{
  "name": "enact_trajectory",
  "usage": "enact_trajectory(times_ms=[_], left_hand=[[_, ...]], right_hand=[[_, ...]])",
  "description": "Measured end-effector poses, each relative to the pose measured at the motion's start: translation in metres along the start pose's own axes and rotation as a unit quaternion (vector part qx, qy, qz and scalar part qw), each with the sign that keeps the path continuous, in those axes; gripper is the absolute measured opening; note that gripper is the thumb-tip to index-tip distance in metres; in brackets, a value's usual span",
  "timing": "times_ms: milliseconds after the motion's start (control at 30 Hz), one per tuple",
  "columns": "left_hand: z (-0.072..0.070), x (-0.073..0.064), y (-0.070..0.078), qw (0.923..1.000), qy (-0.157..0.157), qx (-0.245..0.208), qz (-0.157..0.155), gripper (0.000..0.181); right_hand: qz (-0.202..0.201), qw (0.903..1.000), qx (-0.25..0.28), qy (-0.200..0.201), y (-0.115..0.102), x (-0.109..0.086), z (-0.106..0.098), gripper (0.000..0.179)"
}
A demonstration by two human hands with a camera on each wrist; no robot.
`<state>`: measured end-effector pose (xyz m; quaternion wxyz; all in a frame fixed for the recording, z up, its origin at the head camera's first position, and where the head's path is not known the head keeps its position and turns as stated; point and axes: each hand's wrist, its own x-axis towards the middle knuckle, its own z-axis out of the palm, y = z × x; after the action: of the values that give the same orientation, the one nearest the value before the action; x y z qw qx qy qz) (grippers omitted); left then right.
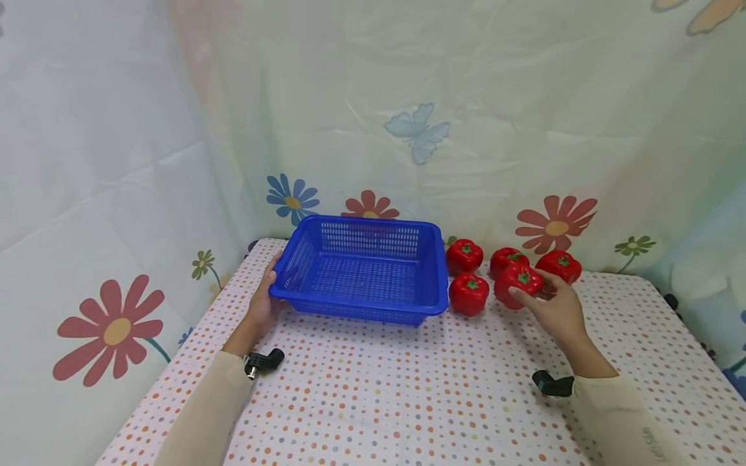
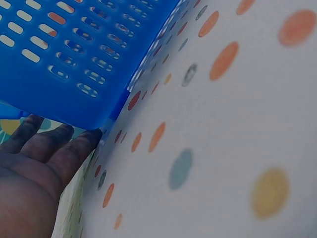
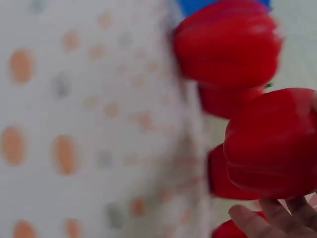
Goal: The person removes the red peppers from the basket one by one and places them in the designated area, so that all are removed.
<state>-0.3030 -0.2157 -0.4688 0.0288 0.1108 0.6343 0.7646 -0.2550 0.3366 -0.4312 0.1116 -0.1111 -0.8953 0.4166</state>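
Observation:
A blue plastic basket (image 1: 358, 316) with slotted walls stands on the table, its inside bare. My left hand (image 1: 265, 294) rests against the basket's left side, fingers fairly straight. In the left wrist view the fingertips (image 2: 64, 139) touch the basket's outer wall (image 2: 74, 74); the thumb is not visible there. My right hand (image 1: 559, 314) holds a red bell pepper (image 1: 516, 286) between thumb and fingers, seemingly off the table. In the right wrist view this pepper (image 3: 272, 144) has fingers under it. Other red bell peppers (image 1: 469, 294) sit right of the basket.
The tablecloth (image 1: 373, 401) is white with coloured dots. Behind the table hangs a flowered curtain (image 1: 478, 162). One pepper (image 1: 464, 257) lies at the back by the basket's right wall, and another (image 1: 561, 264) lies just beyond my right hand.

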Motion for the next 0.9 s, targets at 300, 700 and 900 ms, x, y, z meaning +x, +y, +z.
enact_trajectory(times_ms=[300, 700, 900], left_hand=[[0.005, 0.004, -0.004, 0.9999, -0.006, -0.004, -0.007, 0.054], [0.004, 0.011, -0.002, 0.9999, -0.01, 0.001, -0.007, 0.055], [-0.005, 0.008, 0.016, 0.9925, 0.017, 0.12, -0.009, 0.054]], right_hand=[[0.046, 0.9989, 0.0, -0.007, 0.009, -0.005, 0.006, 0.094], [-0.014, 0.9987, -0.04, -0.026, -0.006, -0.031, -0.007, 0.089], [-0.093, 0.9916, -0.089, -0.01, -0.028, -0.065, -0.005, 0.089]])
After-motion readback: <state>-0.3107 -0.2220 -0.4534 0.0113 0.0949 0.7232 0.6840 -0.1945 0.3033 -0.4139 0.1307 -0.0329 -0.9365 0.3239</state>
